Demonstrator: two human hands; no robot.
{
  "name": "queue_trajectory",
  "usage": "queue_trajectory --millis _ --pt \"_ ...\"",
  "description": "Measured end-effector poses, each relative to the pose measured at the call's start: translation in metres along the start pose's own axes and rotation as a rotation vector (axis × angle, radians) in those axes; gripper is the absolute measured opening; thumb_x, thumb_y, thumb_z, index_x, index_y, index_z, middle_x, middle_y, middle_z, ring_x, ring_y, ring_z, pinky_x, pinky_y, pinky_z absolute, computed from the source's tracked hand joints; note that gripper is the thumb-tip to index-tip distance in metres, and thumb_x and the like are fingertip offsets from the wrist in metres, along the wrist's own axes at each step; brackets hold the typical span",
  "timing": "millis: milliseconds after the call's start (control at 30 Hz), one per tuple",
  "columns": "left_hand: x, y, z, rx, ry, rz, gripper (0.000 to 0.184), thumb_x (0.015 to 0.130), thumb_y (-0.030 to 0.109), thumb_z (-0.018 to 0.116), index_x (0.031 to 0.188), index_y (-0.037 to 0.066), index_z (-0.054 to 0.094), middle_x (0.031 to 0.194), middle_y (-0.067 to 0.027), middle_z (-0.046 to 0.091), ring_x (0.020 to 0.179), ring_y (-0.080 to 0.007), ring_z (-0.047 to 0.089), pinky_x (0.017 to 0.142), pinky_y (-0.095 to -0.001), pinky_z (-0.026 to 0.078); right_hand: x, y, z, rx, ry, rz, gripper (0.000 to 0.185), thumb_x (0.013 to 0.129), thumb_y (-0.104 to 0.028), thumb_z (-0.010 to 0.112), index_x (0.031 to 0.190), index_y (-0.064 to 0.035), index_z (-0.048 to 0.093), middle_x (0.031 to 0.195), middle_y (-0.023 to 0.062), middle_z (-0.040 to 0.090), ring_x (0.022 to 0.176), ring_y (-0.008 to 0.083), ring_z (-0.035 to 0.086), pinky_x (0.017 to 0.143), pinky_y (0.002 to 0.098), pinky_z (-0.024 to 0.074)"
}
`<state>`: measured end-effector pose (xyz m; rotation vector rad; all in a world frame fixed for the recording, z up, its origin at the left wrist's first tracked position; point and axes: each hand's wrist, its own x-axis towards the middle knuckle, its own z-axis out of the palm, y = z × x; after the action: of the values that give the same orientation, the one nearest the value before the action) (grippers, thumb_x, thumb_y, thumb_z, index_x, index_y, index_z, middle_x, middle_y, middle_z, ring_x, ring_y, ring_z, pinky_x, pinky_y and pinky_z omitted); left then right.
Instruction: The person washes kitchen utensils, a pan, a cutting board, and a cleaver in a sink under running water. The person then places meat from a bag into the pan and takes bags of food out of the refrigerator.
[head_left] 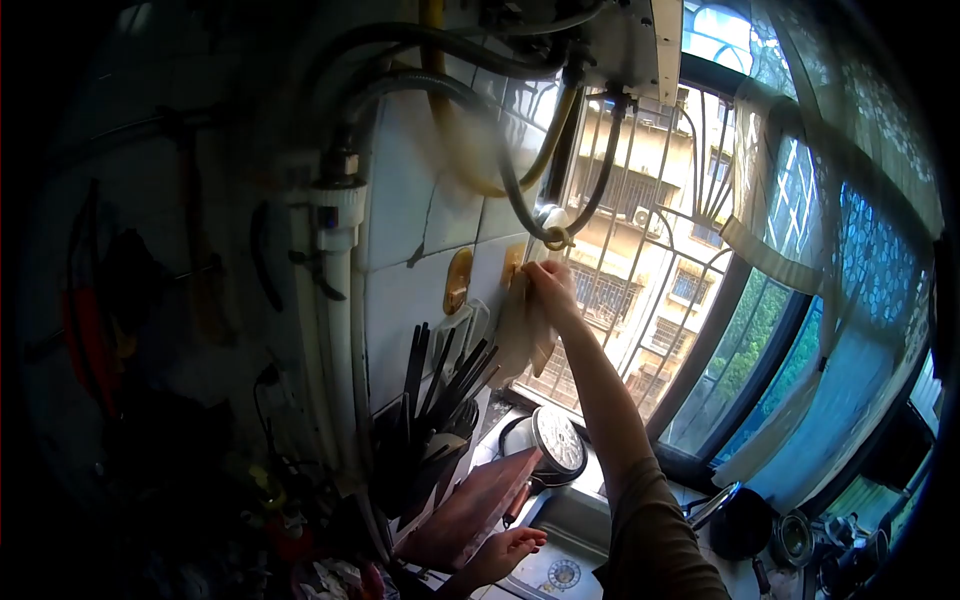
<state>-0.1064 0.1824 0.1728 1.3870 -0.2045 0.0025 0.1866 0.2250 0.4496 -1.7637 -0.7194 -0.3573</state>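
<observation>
My right hand is raised to the tiled wall beside the window, its fingers closed on the top of a pale cloth. The cloth hangs down from the fingers, next to a yellowish adhesive wall hook; whether its top touches the hook I cannot tell. My left hand is low, over the near side of the metal sink, fingers loosely bent and apart, with nothing visible in them. Close to it leans a reddish-brown cutting board.
Dark utensils stand in a holder by the wall. A second hook sits to the left. Hoses loop overhead. A round patterned lid lies behind the sink. A dark pan stands to the right, below the curtain.
</observation>
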Motion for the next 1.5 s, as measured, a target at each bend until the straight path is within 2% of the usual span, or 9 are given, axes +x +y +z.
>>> queue_trajectory --millis 100,167,300,433,500,767,1067,1367,1500 --pt "-0.001 -0.002 -0.001 0.006 -0.004 -0.032 0.025 0.088 0.009 0.044 0.109 -0.003 0.050 0.102 -0.0133 0.058 0.096 -0.0162 0.056 0.086 -0.0256 0.043 -0.011 0.041 0.019 0.319 -0.119 0.192 0.029 0.074 -0.027 0.058 0.080 0.0007 0.062 0.065 0.0090 0.059 0.062 0.0139 0.054 0.058 0.0293 0.0436" --pt "-0.001 -0.001 0.002 0.011 -0.001 -0.078 0.025 0.088 0.009 0.044 0.109 -0.003 0.051 0.103 -0.0127 0.058 0.096 -0.0159 0.056 0.086 -0.0254 0.043 -0.039 0.050 0.034 0.563 -0.074 0.160 0.030 0.079 -0.026 0.050 0.076 0.0019 0.060 0.061 0.0088 0.055 0.061 0.0127 0.051 0.057 0.0287 0.0423" --pt "0.001 -0.001 0.010 0.090 -0.053 -0.098 0.024 0.088 0.010 0.046 0.108 -0.003 0.051 0.102 -0.0125 0.059 0.095 -0.0158 0.057 0.084 -0.0250 0.043 -0.087 0.093 0.068 0.199 0.173 -0.049 0.035 0.084 -0.029 0.040 0.074 -0.0006 0.057 0.069 0.0182 0.059 0.064 0.0314 0.057 0.061 0.0367 0.0443" --pt "0.001 0.008 0.020 0.152 -0.129 -0.127 0.024 0.086 0.006 0.047 0.107 -0.006 0.051 0.099 -0.0143 0.059 0.093 -0.0182 0.057 0.083 -0.0274 0.044 -0.178 0.105 0.038 -0.354 -0.172 0.041 0.026 0.080 -0.030 0.050 0.079 -0.0047 0.057 0.073 0.0160 0.059 0.069 0.0335 0.057 0.061 0.0409 0.0436" --pt "0.000 -0.005 0.018 0.227 -0.189 -0.118 0.025 0.087 0.009 0.046 0.108 -0.002 0.052 0.099 -0.0126 0.060 0.092 -0.0157 0.057 0.081 -0.0263 0.043 -0.223 0.153 0.027 -0.304 -0.244 0.122 0.025 0.077 -0.030 0.056 0.078 -0.0050 0.057 0.073 0.0151 0.060 0.068 0.0334 0.057 0.061 0.0410 0.0439" --pt "-0.010 -0.041 0.017 0.186 -0.325 -0.280 0.024 0.085 0.003 0.047 0.107 -0.005 0.053 0.096 -0.0122 0.059 0.087 -0.0177 0.058 0.080 -0.0263 0.045 -0.466 0.251 -0.092 -0.253 0.188 0.665 0.025 0.076 -0.028 0.057 0.073 -0.0034 0.059 0.066 0.0106 0.059 0.062 0.0228 0.058 0.057 0.0341 0.0439" --pt "-0.005 -0.079 0.053 0.250 -0.436 -0.460 0.023 0.084 0.007 0.049 0.103 -0.005 0.054 0.089 -0.0110 0.061 0.081 -0.0168 0.058 0.075 -0.0264 0.045 -0.649 0.236 -0.242 -0.495 0.678 1.173 0.022 0.075 -0.025 0.058 0.073 -0.0034 0.060 0.065 0.0106 0.059 0.061 0.0247 0.058 0.057 0.0343 0.0440" --pt "0.009 -0.110 0.127 0.478 -0.418 -0.399 0.023 0.083 0.007 0.050 0.101 -0.006 0.055 0.089 -0.0127 0.061 0.082 -0.0169 0.058 0.075 -0.0265 0.045 -0.643 0.236 -0.364 -0.635 0.856 1.051 0.020 0.076 -0.023 0.058 0.071 -0.0039 0.056 0.064 0.0096 0.059 0.059 0.0278 0.057 0.054 0.0361 0.0435" --pt "0.008 -0.127 0.182 0.578 -0.325 -0.332 0.022 0.084 0.007 0.049 0.101 -0.006 0.054 0.086 -0.0121 0.061 0.079 -0.0151 0.058 0.074 -0.0247 0.045 -0.620 0.244 -0.459 -0.906 0.895 0.792 0.009 0.073 -0.014 0.056 0.079 -0.0066 0.056 0.071 0.0097 0.057 0.066 0.0267 0.056 0.058 0.0372 0.0438"
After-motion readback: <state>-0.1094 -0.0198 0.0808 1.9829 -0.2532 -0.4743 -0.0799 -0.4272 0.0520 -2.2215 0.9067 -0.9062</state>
